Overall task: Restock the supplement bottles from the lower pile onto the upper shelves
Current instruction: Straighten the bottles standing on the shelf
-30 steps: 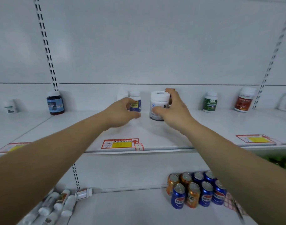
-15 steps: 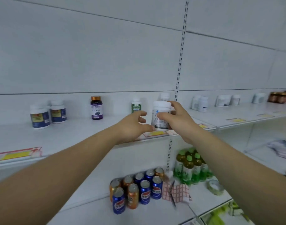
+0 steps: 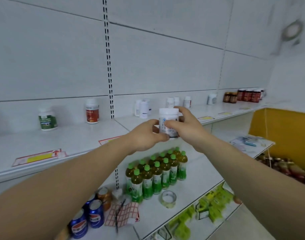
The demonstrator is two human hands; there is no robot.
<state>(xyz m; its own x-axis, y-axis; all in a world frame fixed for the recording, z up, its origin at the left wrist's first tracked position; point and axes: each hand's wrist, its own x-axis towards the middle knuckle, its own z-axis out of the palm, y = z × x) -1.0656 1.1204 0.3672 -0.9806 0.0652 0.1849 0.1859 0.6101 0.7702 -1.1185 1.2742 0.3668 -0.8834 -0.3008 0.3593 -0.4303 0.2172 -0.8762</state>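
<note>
Nearest, on the lower shelf [image 3: 196,191], stand blue cola cans [image 3: 96,216], a sheet of red-squared labels [image 3: 125,213], a tape roll [image 3: 168,199] and green-capped tea bottles [image 3: 157,174]. Above them both forearms reach forward. The left hand [image 3: 144,135] curls its fingers round the lower side of a white supplement bottle [image 3: 168,119], and the right hand [image 3: 186,126] grips it from the other side, thumb across the label. The bottle is upright at the front edge of the upper shelf [image 3: 75,141]; whether it rests on it I cannot tell. Farther back stand a green-labelled bottle [image 3: 47,119], a red-labelled bottle [image 3: 92,111] and dark jars [image 3: 246,95].
</note>
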